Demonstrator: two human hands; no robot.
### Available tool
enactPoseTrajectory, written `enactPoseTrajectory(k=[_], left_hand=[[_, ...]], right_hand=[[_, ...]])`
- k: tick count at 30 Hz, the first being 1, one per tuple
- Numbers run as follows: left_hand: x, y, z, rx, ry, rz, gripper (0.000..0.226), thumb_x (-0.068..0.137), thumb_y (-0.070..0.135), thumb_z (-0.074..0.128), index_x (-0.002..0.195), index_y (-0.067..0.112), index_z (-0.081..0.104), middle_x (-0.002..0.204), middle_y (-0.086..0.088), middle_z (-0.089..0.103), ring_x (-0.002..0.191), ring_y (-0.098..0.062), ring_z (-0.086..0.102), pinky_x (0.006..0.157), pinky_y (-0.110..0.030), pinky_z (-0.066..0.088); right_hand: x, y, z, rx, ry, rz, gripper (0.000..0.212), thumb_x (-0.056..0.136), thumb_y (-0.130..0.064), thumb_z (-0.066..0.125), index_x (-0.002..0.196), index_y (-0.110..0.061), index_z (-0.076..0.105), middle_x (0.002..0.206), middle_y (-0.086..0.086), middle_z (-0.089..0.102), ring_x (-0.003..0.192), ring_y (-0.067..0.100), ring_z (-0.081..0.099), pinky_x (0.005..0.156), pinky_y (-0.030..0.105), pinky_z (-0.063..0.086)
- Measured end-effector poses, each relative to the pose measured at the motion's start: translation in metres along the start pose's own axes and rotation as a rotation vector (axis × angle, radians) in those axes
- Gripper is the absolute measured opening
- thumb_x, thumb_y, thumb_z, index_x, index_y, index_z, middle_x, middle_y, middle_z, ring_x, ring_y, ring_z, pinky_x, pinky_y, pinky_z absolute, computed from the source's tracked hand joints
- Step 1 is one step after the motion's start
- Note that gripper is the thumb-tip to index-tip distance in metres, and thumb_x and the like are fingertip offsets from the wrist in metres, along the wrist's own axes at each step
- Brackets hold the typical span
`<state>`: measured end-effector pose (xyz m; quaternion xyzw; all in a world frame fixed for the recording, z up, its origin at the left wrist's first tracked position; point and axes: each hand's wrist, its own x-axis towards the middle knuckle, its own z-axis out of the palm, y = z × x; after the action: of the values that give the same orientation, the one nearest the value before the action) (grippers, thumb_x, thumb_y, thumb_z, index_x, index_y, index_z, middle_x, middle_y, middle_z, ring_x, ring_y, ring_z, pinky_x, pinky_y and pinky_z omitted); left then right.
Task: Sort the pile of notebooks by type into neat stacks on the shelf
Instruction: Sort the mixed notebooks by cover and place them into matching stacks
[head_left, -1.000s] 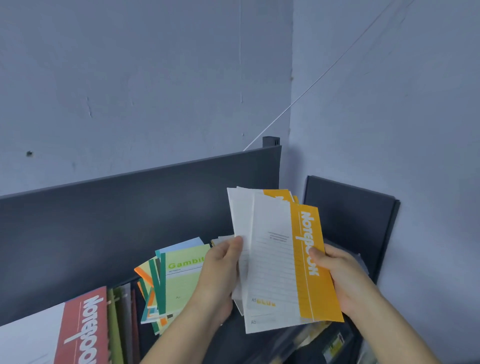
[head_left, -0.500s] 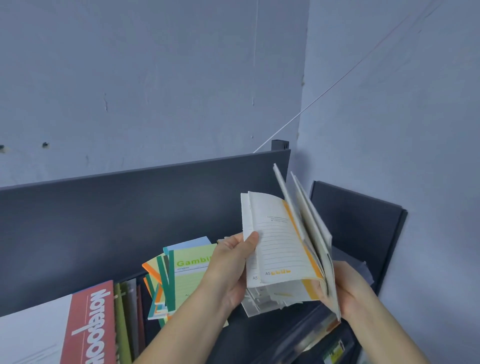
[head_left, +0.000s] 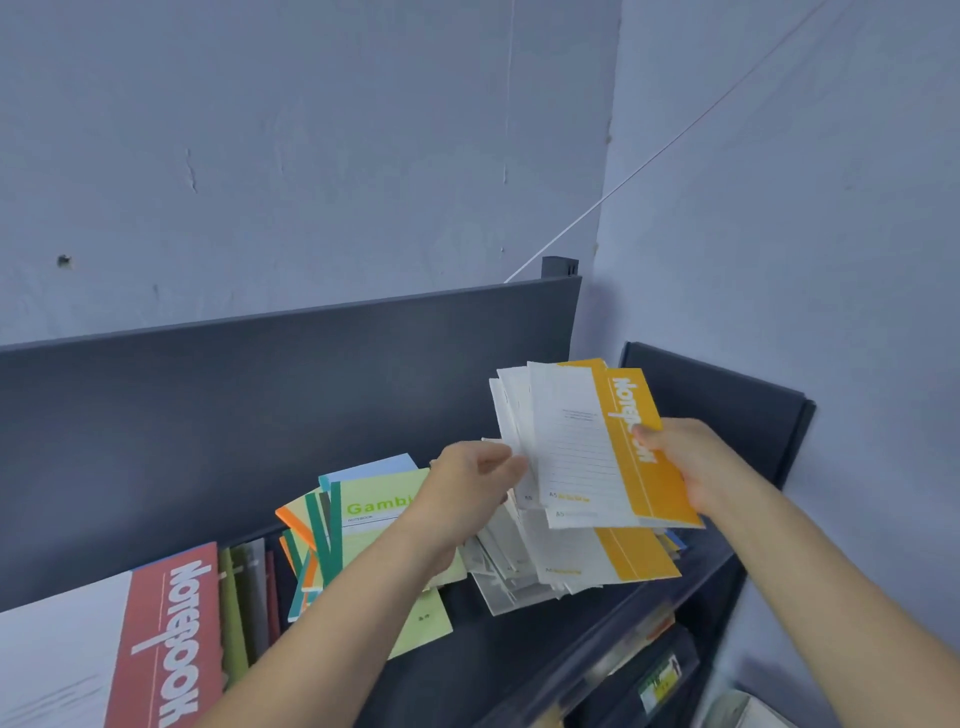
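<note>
1. Fingers (head_left: 647, 434) of the right hand (head_left: 691, 462) were closed on the orange spine side of a fanned bundle of orange-and-white notebooks (head_left: 576, 447). The thumb lay on the front cover, and the bundle was held in the air above the right end of the shelf (head_left: 493, 670).
2. Half a second before, that bundle had been turned edge-on and splayed open. Now it was laid flat again with the covers facing up, much as it had been a second earlier.
3. At the bundle's white left edge the left hand (head_left: 475, 480) had stayed in place. Its fingertips looked to pinch the covers, but blur there kept me from telling a grip from a mere touch.
4. Directly beneath the bundle lay a loose pile (head_left: 639, 561) of the same orange-and-white type, skewed on the shelf. Green Gambit notebooks (head_left: 374, 525) lay fanned just left of it, partly under the left forearm, with a red notebook (head_left: 171, 623) further left.
5. Judged from this, the check of the bundle was done and it belonged with the pile below. The next move probably called for lowering it there and then squaring the pile, which was not yet neat. The thin covers could slide apart on release.
</note>
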<state>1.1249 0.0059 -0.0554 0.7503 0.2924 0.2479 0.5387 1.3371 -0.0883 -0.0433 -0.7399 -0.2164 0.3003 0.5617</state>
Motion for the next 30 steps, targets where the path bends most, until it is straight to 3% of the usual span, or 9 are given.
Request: enactPoseTrajectory(k=[3, 6, 8, 10, 14, 18, 24, 27, 30], left_hand=[[0.011, -0.006, 0.008, 0.300, 0.048, 0.029, 0.005, 0.095, 0.028, 0.055, 0.096, 0.022, 0.056, 0.092, -0.003, 0.049, 0.084, -0.019, 0.049, 0.077, -0.024, 0.034], [0.016, -0.005, 0.018, 0.576, 0.064, 0.039, 0.042, 0.096, 0.034, 0.053, 0.133, 0.016, 0.055, 0.131, 0.000, 0.057, 0.122, -0.015, 0.053, 0.092, -0.022, 0.040], [0.019, -0.005, 0.022, 0.625, 0.043, 0.052, 0.044, 0.096, 0.034, 0.053, 0.136, 0.018, 0.052, 0.137, 0.000, 0.054, 0.125, -0.014, 0.051, 0.099, -0.026, 0.041], [0.020, -0.006, 0.024, 0.701, -0.003, 0.084, 0.039, 0.096, 0.033, 0.053, 0.132, 0.020, 0.055, 0.132, -0.001, 0.056, 0.119, -0.017, 0.055, 0.098, -0.028, 0.043], [0.014, -0.012, 0.032, 0.957, -0.134, 0.228, 0.026, 0.095, 0.029, 0.049, 0.100, 0.011, 0.067, 0.103, -0.007, 0.068, 0.097, -0.027, 0.059, 0.084, -0.036, 0.051], [0.013, -0.017, 0.035, 1.117, -0.158, 0.298, 0.029, 0.097, 0.029, 0.043, 0.104, 0.015, 0.068, 0.108, -0.004, 0.064, 0.099, -0.027, 0.059, 0.080, -0.036, 0.050], [0.008, -0.018, 0.037, 1.232, -0.159, 0.364, 0.033, 0.100, 0.028, 0.039, 0.102, 0.007, 0.064, 0.110, -0.009, 0.059, 0.101, -0.030, 0.056, 0.071, -0.035, 0.040], [-0.005, -0.013, 0.029, 1.397, -0.132, 0.501, 0.032, 0.098, 0.033, 0.045, 0.098, 0.008, 0.066, 0.103, -0.010, 0.062, 0.094, -0.030, 0.057, 0.066, -0.033, 0.032], [-0.032, -0.013, -0.004, 1.466, -0.063, 0.562, 0.027, 0.078, 0.046, 0.067, 0.064, 0.023, 0.067, 0.066, 0.004, 0.063, 0.061, -0.018, 0.060, 0.051, -0.023, 0.029]], right_hand=[[0.020, 0.002, 0.003, -0.168, 0.029, -0.015, 0.017, 0.092, -0.022, 0.060, 0.102, -0.009, 0.063, 0.099, 0.012, 0.068, 0.090, 0.032, 0.065, 0.088, 0.046, 0.049], [0.033, 0.020, 0.008, -0.416, -0.028, 0.024, 0.014, 0.087, -0.019, 0.065, 0.090, -0.005, 0.065, 0.090, 0.012, 0.068, 0.083, 0.029, 0.067, 0.082, 0.042, 0.054], [0.037, 0.035, 0.009, -0.485, -0.083, 0.053, 0.017, 0.085, -0.023, 0.067, 0.091, -0.007, 0.067, 0.092, 0.010, 0.071, 0.085, 0.027, 0.069, 0.086, 0.044, 0.055], [0.040, 0.043, 0.010, -0.517, -0.102, 0.024, 0.020, 0.087, -0.028, 0.065, 0.094, -0.010, 0.068, 0.095, 0.007, 0.072, 0.087, 0.024, 0.069, 0.087, 0.044, 0.055], [0.044, 0.047, 0.012, -0.635, -0.058, -0.068, 0.031, 0.089, -0.036, 0.061, 0.093, -0.007, 0.068, 0.091, 0.007, 0.072, 0.083, 0.022, 0.069, 0.080, 0.037, 0.054], [0.054, 0.055, 0.014, -0.723, 0.011, -0.136, 0.034, 0.087, -0.041, 0.061, 0.076, -0.010, 0.063, 0.089, 0.014, 0.072, 0.079, 0.026, 0.069, 0.062, 0.030, 0.045], [0.055, 0.057, 0.016, -0.892, 0.114, -0.213, 0.035, 0.087, -0.043, 0.061, 0.066, -0.016, 0.054, 0.072, 0.006, 0.058, 0.063, 0.019, 0.056, 0.055, 0.028, 0.038], [0.039, 0.046, 0.026, -0.944, 0.203, -0.374, 0.021, 0.086, -0.036, 0.062, 0.093, -0.017, 0.065, 0.098, 0.006, 0.056, 0.090, 0.026, 0.057, 0.066, 0.032, 0.045], [0.011, 0.022, 0.057, -0.858, 0.124, -0.550, 0.033, 0.086, -0.031, 0.063, 0.115, -0.015, 0.066, 0.110, 0.010, 0.059, 0.106, 0.030, 0.056, 0.083, 0.037, 0.046]])
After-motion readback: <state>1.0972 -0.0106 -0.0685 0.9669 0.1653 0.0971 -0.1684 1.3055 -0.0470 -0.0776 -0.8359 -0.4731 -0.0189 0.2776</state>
